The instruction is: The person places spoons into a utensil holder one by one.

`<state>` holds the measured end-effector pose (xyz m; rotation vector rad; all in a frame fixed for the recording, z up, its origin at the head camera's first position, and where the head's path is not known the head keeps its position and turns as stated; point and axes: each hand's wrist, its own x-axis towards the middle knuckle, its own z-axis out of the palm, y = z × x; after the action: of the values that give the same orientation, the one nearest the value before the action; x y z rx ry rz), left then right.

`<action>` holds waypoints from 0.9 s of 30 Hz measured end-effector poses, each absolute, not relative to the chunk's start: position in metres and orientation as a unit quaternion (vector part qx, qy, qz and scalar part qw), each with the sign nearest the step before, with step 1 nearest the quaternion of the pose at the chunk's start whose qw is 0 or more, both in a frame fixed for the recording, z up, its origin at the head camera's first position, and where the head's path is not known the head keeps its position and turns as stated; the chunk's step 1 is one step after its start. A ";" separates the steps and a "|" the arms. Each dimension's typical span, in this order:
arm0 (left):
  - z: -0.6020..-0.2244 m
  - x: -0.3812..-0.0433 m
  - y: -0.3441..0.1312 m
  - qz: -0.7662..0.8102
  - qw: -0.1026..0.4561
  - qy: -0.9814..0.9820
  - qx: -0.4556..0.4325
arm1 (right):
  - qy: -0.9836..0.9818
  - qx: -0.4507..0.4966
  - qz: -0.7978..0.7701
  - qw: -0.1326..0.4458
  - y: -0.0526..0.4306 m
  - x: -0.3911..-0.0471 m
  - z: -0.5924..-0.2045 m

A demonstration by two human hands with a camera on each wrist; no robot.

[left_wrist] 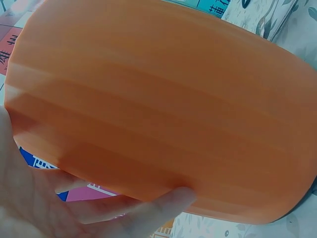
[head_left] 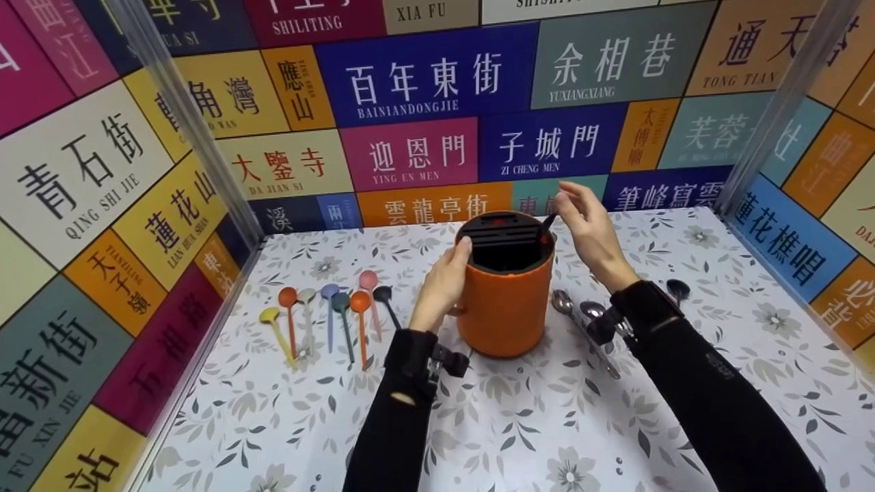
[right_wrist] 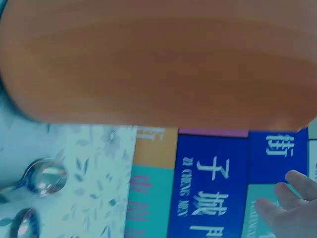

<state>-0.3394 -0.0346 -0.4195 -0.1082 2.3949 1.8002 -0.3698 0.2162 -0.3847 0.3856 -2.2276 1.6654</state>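
Observation:
An orange utensil holder (head_left: 504,314) with a black slotted insert (head_left: 501,237) stands upright on the table. At its left side my left hand (head_left: 441,283) holds it, with the thumb by the rim. In the left wrist view, fingers (left_wrist: 171,203) of that hand touch the orange wall. My right hand (head_left: 589,229) is raised over the right rim, by a thin black handle (head_left: 549,221) that its thumb and finger seem to pinch. The handle's lower end is hidden in the holder. Three spread fingertips (right_wrist: 285,191) show in the right wrist view; the thumb is out of sight there.
Several coloured spoons (head_left: 360,302) lie left of the holder, among them a black spoon (head_left: 384,295). To the right are metal spoons (head_left: 562,301) and a dark spoon (head_left: 678,290). Walls with printed signs (head_left: 424,78) enclose the flowered tabletop (head_left: 287,424) at the back and sides.

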 end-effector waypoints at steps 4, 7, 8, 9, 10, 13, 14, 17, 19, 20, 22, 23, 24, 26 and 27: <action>-0.420 -0.340 -0.037 0.598 0.077 0.797 -0.033 | -0.796 0.114 0.573 0.157 0.226 -0.374 -0.394; -0.420 -0.340 -0.037 0.594 0.075 0.800 -0.035 | -0.815 0.097 0.551 0.149 0.235 -0.378 -0.405; -0.420 -0.340 -0.037 0.594 0.075 0.800 -0.036 | -0.824 0.090 0.540 0.144 0.239 -0.378 -0.409; -0.421 -0.340 -0.037 0.593 0.075 0.801 -0.035 | -0.834 0.084 0.528 0.140 0.243 -0.379 -0.413; -0.421 -0.340 -0.036 0.594 0.076 0.800 -0.035 | -0.843 0.078 0.514 0.135 0.248 -0.380 -0.418; -0.421 -0.340 -0.036 0.595 0.078 0.799 -0.038 | -0.876 0.057 0.468 0.104 0.260 -0.380 -0.433; -0.420 -0.340 -0.036 0.596 0.077 0.798 -0.039 | -0.886 0.053 0.451 0.092 0.263 -0.381 -0.438; -0.420 -0.340 -0.036 0.598 0.074 0.797 -0.040 | -0.912 0.042 0.404 0.052 0.272 -0.381 -0.452; -0.420 -0.341 -0.036 0.596 0.074 0.799 -0.039 | -0.927 0.039 0.372 0.032 0.277 -0.381 -0.461; -0.420 -0.341 -0.035 0.595 0.074 0.799 -0.038 | -0.933 0.037 0.357 0.022 0.279 -0.380 -0.465; -0.421 -0.341 -0.035 0.593 0.074 0.801 -0.036 | -0.944 0.033 0.329 0.009 0.283 -0.378 -0.473; -0.421 -0.341 -0.035 0.592 0.074 0.802 -0.036 | -0.948 0.030 0.318 0.003 0.284 -0.377 -0.476; -0.421 -0.341 -0.035 0.591 0.073 0.803 -0.035 | -0.951 0.028 0.306 -0.002 0.286 -0.376 -0.479; -0.421 -0.340 -0.035 0.590 0.072 0.803 -0.034 | -0.957 0.025 0.289 -0.011 0.289 -0.374 -0.485; -0.421 -0.340 -0.035 0.591 0.072 0.803 -0.033 | -0.959 0.026 0.281 -0.016 0.291 -0.373 -0.487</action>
<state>-0.3403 -0.0349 -0.4207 -0.1006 2.4138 1.7754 -0.3729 0.2906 -0.4873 0.0810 -3.0447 0.8912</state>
